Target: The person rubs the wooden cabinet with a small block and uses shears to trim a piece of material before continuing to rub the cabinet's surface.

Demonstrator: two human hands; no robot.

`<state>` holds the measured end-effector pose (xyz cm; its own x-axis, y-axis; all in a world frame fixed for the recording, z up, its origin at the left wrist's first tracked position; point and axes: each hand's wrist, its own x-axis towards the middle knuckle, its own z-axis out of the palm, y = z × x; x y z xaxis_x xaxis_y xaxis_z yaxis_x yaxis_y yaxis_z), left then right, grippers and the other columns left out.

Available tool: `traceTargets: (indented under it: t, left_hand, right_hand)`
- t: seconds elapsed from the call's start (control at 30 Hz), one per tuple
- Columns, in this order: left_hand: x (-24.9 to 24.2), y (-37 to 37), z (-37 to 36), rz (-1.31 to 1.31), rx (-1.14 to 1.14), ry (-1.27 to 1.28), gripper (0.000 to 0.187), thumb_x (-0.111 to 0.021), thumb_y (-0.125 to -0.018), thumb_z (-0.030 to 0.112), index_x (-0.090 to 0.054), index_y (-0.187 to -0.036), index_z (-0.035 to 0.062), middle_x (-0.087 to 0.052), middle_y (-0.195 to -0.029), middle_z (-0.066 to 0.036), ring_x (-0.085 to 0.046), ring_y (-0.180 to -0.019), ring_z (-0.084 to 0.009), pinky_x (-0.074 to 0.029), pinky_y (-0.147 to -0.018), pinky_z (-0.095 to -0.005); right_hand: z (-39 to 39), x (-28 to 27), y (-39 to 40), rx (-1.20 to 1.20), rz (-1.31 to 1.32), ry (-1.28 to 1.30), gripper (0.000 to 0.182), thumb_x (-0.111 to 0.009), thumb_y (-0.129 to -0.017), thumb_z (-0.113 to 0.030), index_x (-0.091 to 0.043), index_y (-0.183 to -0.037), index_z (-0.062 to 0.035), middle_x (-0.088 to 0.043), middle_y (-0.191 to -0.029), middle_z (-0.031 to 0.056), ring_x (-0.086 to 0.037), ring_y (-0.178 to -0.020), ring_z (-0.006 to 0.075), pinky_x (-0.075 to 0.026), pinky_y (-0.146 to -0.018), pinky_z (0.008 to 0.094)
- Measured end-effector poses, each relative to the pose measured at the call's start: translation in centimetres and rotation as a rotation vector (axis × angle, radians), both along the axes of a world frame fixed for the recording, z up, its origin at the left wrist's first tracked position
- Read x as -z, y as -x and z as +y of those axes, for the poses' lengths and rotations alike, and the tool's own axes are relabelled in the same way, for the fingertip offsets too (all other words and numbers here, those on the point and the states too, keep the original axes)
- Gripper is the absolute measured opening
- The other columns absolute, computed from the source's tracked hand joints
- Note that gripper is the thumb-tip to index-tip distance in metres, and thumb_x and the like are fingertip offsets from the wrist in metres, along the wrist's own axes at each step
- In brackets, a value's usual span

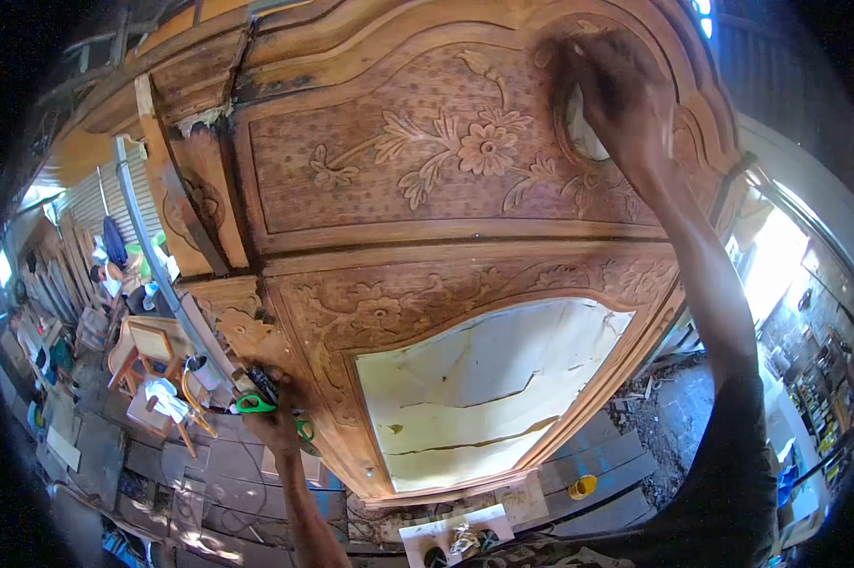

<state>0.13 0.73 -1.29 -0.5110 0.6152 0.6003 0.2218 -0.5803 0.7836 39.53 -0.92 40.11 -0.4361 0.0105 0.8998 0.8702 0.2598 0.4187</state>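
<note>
A large carved wooden cabinet [370, 241] fills the middle of the view, with flowers and leaves in relief. My right hand [621, 90] is raised to its upper panel, fingers bent together against the wood beside an oval opening [586, 128]; the hand is dark, and what its fingers hold is hidden. Lower down at the cabinet's left edge, my left hand [277, 417] is closed around a green and black object [254, 404], whose kind I cannot tell. Between the hands lies a second carved band above a pale, cracked panel [465, 388] framed by the wood.
Chairs [152, 346] and a white cloth [167, 399] stand on the plank floor at left, with people [110, 279] farther back. A yellow container [583, 487] is on the floor at right. Below the cabinet is a white board [455, 535] near my feet. Shelves [829, 388] crowd the right side.
</note>
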Motion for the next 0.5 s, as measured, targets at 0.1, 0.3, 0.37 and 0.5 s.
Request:
traceTargets:
  t: [0.1, 0.3, 0.37, 0.5]
  left_hand:
    - [-0.3, -0.4, -0.2, 0.024, -0.008, -0.036, 0.042, -0.074, -0.082, 0.002, -0.05, -0.116, 0.0022, -0.061, -0.109, -0.01, -0.059, -0.1, -0.0208, -0.049, -0.09, -0.0342]
    - [-2.2, -1.5, -0.8, 0.021, -0.092, -0.108, 0.035, -0.079, -0.08, 0.004, -0.056, -0.106, -0.0001, -0.064, -0.097, -0.007, -0.06, -0.087, -0.015, -0.05, -0.079, -0.0278]
    - [-1.5, -1.5, -0.7, -0.12, -0.038, -0.018, 0.037, -0.079, -0.08, 0.003, -0.055, -0.108, 0.0003, -0.064, -0.097, -0.006, -0.06, -0.087, -0.0147, -0.05, -0.08, -0.0277]
    - [-0.9, -0.5, -0.6, -0.11, 0.008, -0.065, 0.037, -0.079, -0.079, 0.003, -0.055, -0.108, 0.0005, -0.064, -0.097, -0.006, -0.06, -0.088, -0.0143, -0.049, -0.08, -0.0279]
  right_hand:
    - [5.2, 0.5, -0.3, -0.071, -0.046, -0.103, 0.028, -0.067, -0.079, 0.0, -0.069, -0.106, -0.0025, -0.066, -0.098, 0.0139, -0.064, -0.086, 0.0359, -0.052, -0.08, 0.0407]
    - [-1.0, -0.6, 0.9, -0.062, -0.068, 0.133, 0.027, -0.066, -0.078, 0.001, -0.069, -0.105, -0.0049, -0.065, -0.102, 0.0114, -0.061, -0.101, 0.0299, -0.05, -0.087, 0.0408]
    - [1.6, -0.1, 1.1, -0.14, -0.143, 0.12, 0.031, -0.065, -0.074, -0.001, -0.068, -0.105, -0.0041, -0.064, -0.104, 0.0157, -0.06, -0.1, 0.0334, -0.05, -0.088, 0.0419]
    - [1.6, 3.4, 2.4, -0.259, -0.182, 0.163, 0.018, -0.065, -0.083, -0.003, -0.07, -0.101, -0.0052, -0.068, -0.103, 0.0128, -0.065, -0.094, 0.0327, -0.052, -0.088, 0.0401]
